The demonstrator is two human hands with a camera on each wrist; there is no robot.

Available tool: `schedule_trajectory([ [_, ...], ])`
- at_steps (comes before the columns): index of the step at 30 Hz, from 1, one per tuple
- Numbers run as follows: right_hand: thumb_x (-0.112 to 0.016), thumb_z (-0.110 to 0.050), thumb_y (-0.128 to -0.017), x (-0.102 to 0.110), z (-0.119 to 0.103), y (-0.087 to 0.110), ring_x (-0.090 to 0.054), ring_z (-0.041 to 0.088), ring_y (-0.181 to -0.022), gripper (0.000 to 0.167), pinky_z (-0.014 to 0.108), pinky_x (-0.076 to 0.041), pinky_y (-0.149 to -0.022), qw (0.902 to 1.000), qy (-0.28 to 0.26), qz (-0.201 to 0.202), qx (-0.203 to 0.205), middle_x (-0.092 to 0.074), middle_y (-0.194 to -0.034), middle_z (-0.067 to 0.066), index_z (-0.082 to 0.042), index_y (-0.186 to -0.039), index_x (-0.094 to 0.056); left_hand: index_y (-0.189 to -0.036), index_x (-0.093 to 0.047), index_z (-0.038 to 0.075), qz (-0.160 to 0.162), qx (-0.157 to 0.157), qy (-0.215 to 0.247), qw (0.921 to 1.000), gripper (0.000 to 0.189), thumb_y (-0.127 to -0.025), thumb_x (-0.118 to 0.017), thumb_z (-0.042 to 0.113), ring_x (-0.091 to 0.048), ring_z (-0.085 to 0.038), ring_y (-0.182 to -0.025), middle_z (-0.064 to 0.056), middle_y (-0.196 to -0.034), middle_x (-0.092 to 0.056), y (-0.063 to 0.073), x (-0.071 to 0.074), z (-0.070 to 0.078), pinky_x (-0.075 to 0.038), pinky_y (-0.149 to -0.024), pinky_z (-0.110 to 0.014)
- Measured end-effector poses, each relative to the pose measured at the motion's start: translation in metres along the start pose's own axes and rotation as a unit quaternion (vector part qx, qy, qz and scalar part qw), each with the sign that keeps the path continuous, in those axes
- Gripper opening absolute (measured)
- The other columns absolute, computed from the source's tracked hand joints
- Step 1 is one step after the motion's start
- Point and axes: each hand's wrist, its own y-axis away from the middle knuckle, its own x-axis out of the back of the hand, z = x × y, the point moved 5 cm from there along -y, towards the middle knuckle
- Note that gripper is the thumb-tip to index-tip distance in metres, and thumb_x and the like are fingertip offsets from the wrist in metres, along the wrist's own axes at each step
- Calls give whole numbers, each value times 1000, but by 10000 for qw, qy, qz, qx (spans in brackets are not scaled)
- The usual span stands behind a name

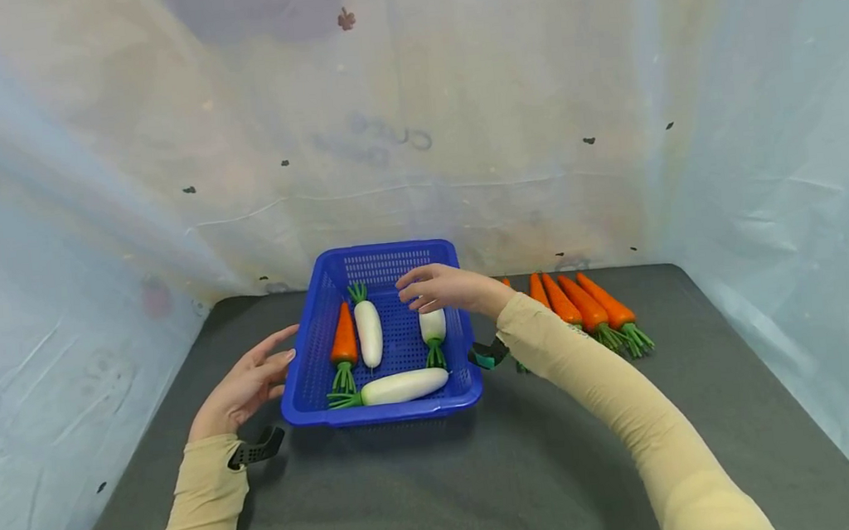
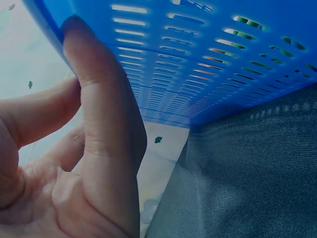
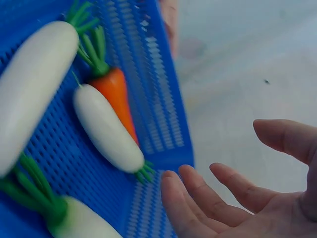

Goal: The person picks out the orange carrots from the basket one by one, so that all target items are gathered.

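A blue plastic basket (image 1: 384, 414) holds a carrot (image 1: 344, 338) and three white radishes with green stems. One radish (image 1: 368, 336) lies beside the carrot, another radish (image 1: 406, 385) lies along the front wall, and a third radish (image 1: 433, 326) is at the right, partly hidden under my right hand (image 1: 450, 288). That hand hovers over the basket's right side, fingers spread and holding nothing, as the right wrist view also shows. My left hand (image 1: 243, 387) is at the basket's left wall, its extended fingers (image 2: 96, 104) touching the outside near the rim.
Several carrots (image 1: 594, 308) with green stems lie on the dark grey table (image 1: 546, 472) to the right of the basket, some partly behind my right forearm. Pale plastic sheeting (image 1: 488, 127) rises behind the table and along both sides.
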Motion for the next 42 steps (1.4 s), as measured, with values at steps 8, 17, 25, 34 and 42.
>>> schedule_trajectory([
  [8,-55,-20,-98,-36,12,-22,-54,28,-117,46,37,-45,-97,9988,94,-440,-208,-49,-136,14,-6,-141,-44,-153,-20,19,11,38,-10,10000,64,-99,-54,27,-65,-22,-98,-4,-121,-62,0,1,1,-53,-83,-41],
  [17,-51,-16,-100,-56,8,-36,-43,38,-128,49,47,-34,-106,9953,-513,-792,-233,-42,-141,23,1,-144,-38,-153,-20,19,-22,6,-51,10000,64,-99,-54,26,-65,-22,-96,-5,-119,-62,0,-2,2,-54,-82,-40],
  [25,-51,-16,-100,-69,10,-44,-44,40,-126,49,47,-34,-106,9928,-657,-925,-382,-43,-139,27,4,-143,-38,-153,-19,18,-42,35,37,10000,62,-100,-52,24,-66,-23,-95,-6,-119,-62,0,0,2,-54,-81,-41],
  [34,-54,-17,-99,-80,12,-51,-43,42,-127,49,48,-34,-106,9899,-806,-1006,-584,-42,-138,30,4,-140,-40,-153,-20,18,-48,17,16,10000,62,-100,-52,24,-66,-23,-96,-7,-119,-63,1,-3,4,-54,-81,-41],
  [42,-57,-21,-97,-83,18,-59,-46,40,-124,44,47,-38,-103,9907,-628,-867,-844,-45,-134,28,1,-134,-48,-153,-20,18,-61,8,1,10000,63,-99,-53,26,-66,-23,-97,-6,-120,-62,2,-3,5,-54,-82,-41],
])
